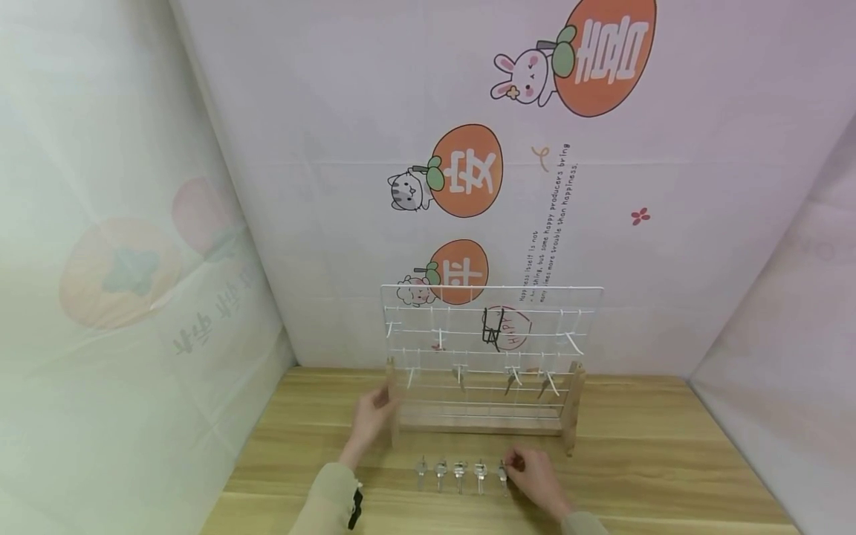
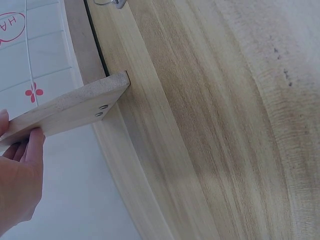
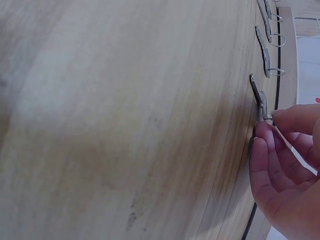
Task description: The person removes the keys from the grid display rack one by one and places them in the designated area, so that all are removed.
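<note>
The left hand (image 1: pixel 371 416) holds the left wooden upright of a white wire rack (image 1: pixel 491 426); in the left wrist view its fingers (image 2: pixel 34 145) and thumb lie on either side of the wooden board (image 2: pixel 70 107). At the right end of a row of keys, the right hand (image 1: pixel 537 479) pinches the rightmost key (image 1: pixel 503 473) by its ring. The right wrist view shows this key (image 3: pixel 257 95) against the table, with the thumb and fingertips of the right hand (image 3: pixel 290 165) at its ring end.
Several other keys (image 1: pixel 460 471) lie in a row before the rack. White hooks stick out from the grid, some with keys (image 1: pixel 512 379) hanging, and a small black frame (image 1: pixel 493 325) is on its upper part. Printed cloth (image 1: pixel 334 223) stands behind and at both sides.
</note>
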